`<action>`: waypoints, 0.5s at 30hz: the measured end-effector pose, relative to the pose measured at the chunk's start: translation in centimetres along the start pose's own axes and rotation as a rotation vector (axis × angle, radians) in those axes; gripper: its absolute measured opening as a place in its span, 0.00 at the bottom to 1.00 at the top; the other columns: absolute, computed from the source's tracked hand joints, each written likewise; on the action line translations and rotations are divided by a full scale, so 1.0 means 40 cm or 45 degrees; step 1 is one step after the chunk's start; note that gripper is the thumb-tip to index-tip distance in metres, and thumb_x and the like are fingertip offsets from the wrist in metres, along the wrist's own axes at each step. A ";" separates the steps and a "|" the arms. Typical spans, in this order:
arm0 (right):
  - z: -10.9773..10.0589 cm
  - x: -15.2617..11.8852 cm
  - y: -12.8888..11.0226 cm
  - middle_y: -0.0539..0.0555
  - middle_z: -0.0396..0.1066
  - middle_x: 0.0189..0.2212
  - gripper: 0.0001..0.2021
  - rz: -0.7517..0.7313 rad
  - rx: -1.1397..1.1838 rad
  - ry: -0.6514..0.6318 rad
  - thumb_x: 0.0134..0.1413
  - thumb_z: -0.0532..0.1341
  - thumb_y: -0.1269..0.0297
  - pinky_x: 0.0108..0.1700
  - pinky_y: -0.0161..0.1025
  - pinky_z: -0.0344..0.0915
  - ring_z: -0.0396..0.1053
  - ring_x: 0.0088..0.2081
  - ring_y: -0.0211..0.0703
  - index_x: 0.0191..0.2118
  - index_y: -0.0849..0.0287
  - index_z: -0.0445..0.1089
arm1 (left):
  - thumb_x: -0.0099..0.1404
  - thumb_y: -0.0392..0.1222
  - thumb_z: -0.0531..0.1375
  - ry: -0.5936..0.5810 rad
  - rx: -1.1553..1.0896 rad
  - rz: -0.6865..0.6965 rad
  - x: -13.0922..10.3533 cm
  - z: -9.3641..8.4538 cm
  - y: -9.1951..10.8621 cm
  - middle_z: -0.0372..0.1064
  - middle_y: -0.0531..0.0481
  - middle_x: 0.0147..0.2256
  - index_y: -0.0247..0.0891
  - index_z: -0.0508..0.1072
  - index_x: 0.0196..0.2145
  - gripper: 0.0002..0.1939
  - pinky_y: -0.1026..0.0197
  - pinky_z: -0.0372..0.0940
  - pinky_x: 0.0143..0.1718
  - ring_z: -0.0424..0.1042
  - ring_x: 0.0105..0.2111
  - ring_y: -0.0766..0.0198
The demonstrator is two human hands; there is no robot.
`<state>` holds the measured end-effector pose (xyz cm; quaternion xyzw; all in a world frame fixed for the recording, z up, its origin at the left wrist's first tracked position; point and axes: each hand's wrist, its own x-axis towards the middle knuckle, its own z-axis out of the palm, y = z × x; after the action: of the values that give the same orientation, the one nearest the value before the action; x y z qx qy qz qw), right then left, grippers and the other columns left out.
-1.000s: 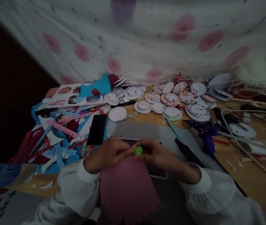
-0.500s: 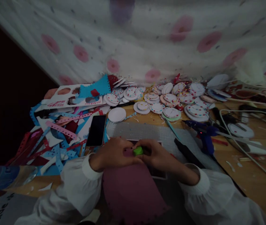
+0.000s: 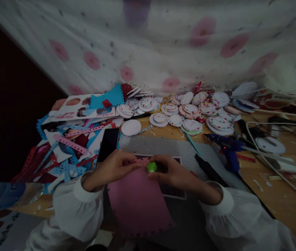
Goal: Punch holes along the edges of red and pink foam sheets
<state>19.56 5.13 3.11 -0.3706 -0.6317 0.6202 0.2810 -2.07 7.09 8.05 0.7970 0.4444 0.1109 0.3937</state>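
Note:
A pink sheet (image 3: 140,200) with small holes along its edges hangs in front of me above the grey cutting mat (image 3: 163,144). My left hand (image 3: 115,167) pinches its upper left edge between thumb and fingers. In my right hand (image 3: 170,172) is a small green hole punch (image 3: 152,167), gripped between thumb and fingers at the sheet's upper right edge. The fingers partly hide the punch, so I cannot tell how far the paper sits inside it. A dark picture with a pale border (image 3: 175,193) lies partly covered behind my right hand.
Punched paper strips (image 3: 71,144) are heaped at left beside a phone (image 3: 108,143). Several decorated paper discs (image 3: 189,109) line the back. A blue glue gun (image 3: 227,150), a black-handled tool (image 3: 208,169) and a white cable (image 3: 264,155) lie at right. A plastic bottle (image 3: 12,195) is at far left.
My left hand has shifted left, away from the punch, and now holds the sheet's edge. The sheet has lifted and turned slightly. My right hand keeps the green punch nearly in place.

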 end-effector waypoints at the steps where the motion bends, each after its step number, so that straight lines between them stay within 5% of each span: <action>1: 0.000 0.001 0.003 0.51 0.68 0.31 0.16 0.002 -0.004 -0.013 0.51 0.64 0.55 0.31 0.35 0.59 0.63 0.31 0.38 0.41 0.61 0.70 | 0.66 0.50 0.54 0.000 0.004 -0.005 0.001 -0.001 0.001 0.64 0.54 0.20 0.32 0.75 0.26 0.20 0.69 0.53 0.23 0.59 0.23 0.70; 15: 0.001 0.003 0.008 0.50 0.68 0.30 0.16 -0.002 -0.091 -0.033 0.50 0.66 0.58 0.30 0.34 0.57 0.62 0.29 0.36 0.42 0.61 0.72 | 0.65 0.49 0.55 0.024 0.020 -0.088 0.003 0.000 0.017 0.71 0.51 0.23 0.33 0.78 0.30 0.17 0.67 0.59 0.27 0.66 0.26 0.67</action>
<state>19.48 5.20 2.78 -0.3718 -0.6572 0.6019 0.2598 -1.57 6.98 8.50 0.7831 0.4762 0.1014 0.3869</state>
